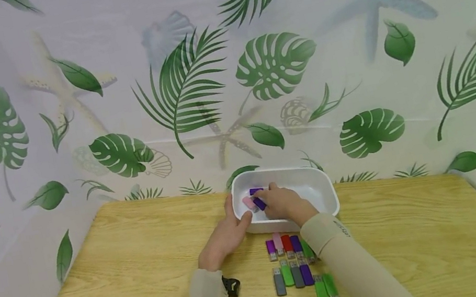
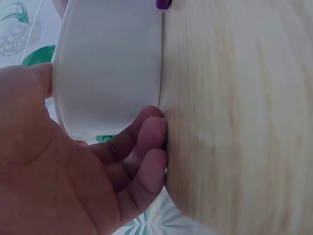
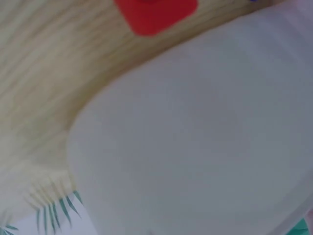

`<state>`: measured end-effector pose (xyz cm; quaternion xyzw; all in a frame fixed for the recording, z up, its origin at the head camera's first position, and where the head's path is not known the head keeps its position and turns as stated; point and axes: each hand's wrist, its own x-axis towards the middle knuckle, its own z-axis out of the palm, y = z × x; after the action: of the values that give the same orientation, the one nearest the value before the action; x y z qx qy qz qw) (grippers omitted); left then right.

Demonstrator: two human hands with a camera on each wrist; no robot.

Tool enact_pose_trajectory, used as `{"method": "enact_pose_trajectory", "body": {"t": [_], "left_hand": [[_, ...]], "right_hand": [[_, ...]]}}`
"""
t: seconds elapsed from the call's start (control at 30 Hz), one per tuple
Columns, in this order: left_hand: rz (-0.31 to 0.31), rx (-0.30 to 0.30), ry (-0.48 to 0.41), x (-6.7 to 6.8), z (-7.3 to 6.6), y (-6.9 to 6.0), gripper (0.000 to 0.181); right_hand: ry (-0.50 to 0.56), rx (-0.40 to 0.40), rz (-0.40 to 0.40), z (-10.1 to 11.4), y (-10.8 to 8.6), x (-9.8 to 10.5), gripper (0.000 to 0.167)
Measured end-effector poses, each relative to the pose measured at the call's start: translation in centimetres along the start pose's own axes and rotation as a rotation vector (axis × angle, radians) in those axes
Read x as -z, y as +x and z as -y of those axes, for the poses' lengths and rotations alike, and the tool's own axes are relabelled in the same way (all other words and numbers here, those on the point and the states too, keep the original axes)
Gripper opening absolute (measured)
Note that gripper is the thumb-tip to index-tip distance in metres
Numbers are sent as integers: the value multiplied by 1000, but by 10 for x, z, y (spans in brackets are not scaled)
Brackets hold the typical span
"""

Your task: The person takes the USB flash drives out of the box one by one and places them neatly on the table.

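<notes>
A white plastic tub (image 1: 315, 177) stands near the back edge of the table. At its left end my left hand (image 1: 226, 233) grips it, thumb over the rim and fingers along the outside; the left wrist view shows several curled fingers (image 2: 151, 169) by the tub's wall. My right hand (image 1: 278, 202) reaches inside, its fingertips at a purple USB stick (image 1: 260, 204). Whether they pinch it is hidden. Another purple USB stick (image 1: 256, 191) and a pink USB stick (image 1: 249, 203) lie close by in the tub.
In front of the tub, rows of USB sticks lie on the wooden table (image 1: 145, 271), among them a red one (image 1: 287, 246), a grey one (image 1: 279, 283) and a green one (image 1: 321, 290). A leaf-patterned sheet (image 1: 283, 108) hangs behind. A black band (image 1: 231, 286) circles my left wrist.
</notes>
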<state>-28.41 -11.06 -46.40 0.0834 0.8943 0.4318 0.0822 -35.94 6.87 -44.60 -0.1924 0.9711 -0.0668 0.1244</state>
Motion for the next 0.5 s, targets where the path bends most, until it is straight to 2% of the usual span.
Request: {"method": "enact_pose_trajectory", "body": {"t": [0.13,0.3,0.5], "left_hand": [[5,-1,3,-2,0,0,78],[6,7,-1,-2,-1,1,79],[-3,20,-19,-3,1,1,78]], "right_hand": [[-29,16,28,-3,-1,2,55],[-25,-11,58,-7,-4,8,53],[3,-15,-16,-11,-4,6,42]]}}
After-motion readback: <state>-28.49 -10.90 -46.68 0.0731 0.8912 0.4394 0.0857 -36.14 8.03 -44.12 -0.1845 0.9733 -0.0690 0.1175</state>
